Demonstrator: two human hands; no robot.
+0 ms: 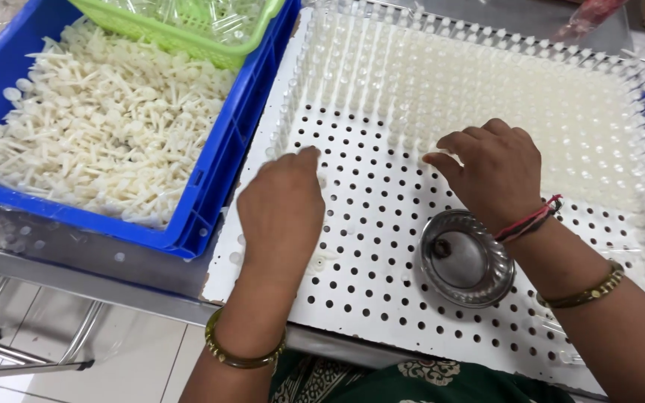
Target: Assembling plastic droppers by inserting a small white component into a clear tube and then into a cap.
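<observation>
A white perforated board (382,224) lies in front of me, its far half filled with rows of clear plastic tubes (487,89) standing upright in the holes. My left hand (281,213) rests over the board's near left part, fingers curled down, fingertips at the edge of the tube rows. My right hand (490,172) hovers at the front row of tubes, fingers bent toward them. Whether either hand pinches a small piece is hidden. A small steel bowl (464,260) sits on the board under my right wrist.
A blue crate (218,172) at the left holds a heap of small white plastic pieces (91,127). A green basket (188,33) with clear tubes sits on its far end. A steel table edge (113,283) runs below it.
</observation>
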